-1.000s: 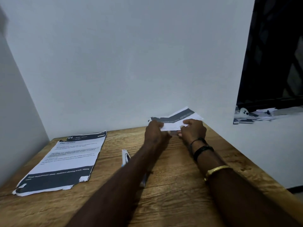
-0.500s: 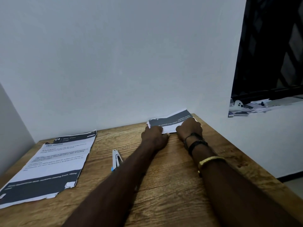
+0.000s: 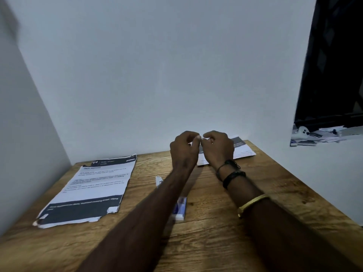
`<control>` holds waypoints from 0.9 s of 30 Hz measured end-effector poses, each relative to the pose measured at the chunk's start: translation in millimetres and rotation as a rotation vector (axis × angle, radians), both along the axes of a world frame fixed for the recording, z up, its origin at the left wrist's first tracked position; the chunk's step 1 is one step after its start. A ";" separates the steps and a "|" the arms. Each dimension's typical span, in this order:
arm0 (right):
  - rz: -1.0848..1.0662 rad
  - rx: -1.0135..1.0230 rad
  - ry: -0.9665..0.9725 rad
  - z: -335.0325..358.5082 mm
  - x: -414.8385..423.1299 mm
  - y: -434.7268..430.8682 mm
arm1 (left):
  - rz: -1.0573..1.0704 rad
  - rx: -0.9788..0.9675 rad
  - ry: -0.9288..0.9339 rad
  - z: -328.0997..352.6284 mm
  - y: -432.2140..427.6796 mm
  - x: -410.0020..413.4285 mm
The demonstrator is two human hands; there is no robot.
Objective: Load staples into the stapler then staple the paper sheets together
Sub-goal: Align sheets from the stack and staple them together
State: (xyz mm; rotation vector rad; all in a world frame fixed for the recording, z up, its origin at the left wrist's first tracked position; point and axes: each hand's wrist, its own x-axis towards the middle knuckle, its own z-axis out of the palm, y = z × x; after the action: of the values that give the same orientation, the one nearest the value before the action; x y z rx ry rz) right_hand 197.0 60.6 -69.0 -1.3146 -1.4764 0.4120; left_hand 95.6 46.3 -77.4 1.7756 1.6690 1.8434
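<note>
Desk (image 3: 225,228): wooden, set into a corner of pale walls; everything for the job lies on it.
Large sheet (image 3: 92,190): printed page with dark bands at top and bottom and torn lower corners, flat on the left side, well apart from both hands.
Far sheets (image 3: 242,149): smaller printed paper at the back right edge of the desk, lying flat behind and below the raised hands; how many sheets is unclear.
Left hand (image 3: 183,150): lifted off the desk, fingers (image 3: 196,139) curled with thumb and forefinger pressed together as if pinching something tiny; I cannot tell what, if anything, sits between them.
Right hand (image 3: 218,149): raised beside the left, fingertips nearly meeting it, curled the same way; contents equally unclear.
Stapler (image 3: 159,180): a slim white and blue piece shows by the left forearm, the rest hidden beneath it.
Small box (image 3: 180,210): blue and white, just beside the left forearm, probably staples.
Progress: judged early; stapler untouched on the desk, no loading visible, sheets lie in two separate places, stapling all remains.
</note>
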 end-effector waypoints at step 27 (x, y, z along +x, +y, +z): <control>0.497 -0.223 -0.698 -30.2 -222.5 -35.0 | 0.393 -0.465 0.024 -38.0 -87.7 -224.0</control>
State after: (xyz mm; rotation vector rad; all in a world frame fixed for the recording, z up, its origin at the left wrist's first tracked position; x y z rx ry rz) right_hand -25.6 25.6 -99.2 -1.3207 -2.4227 0.4682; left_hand -128.4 -41.4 -115.4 1.3562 2.3486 1.3741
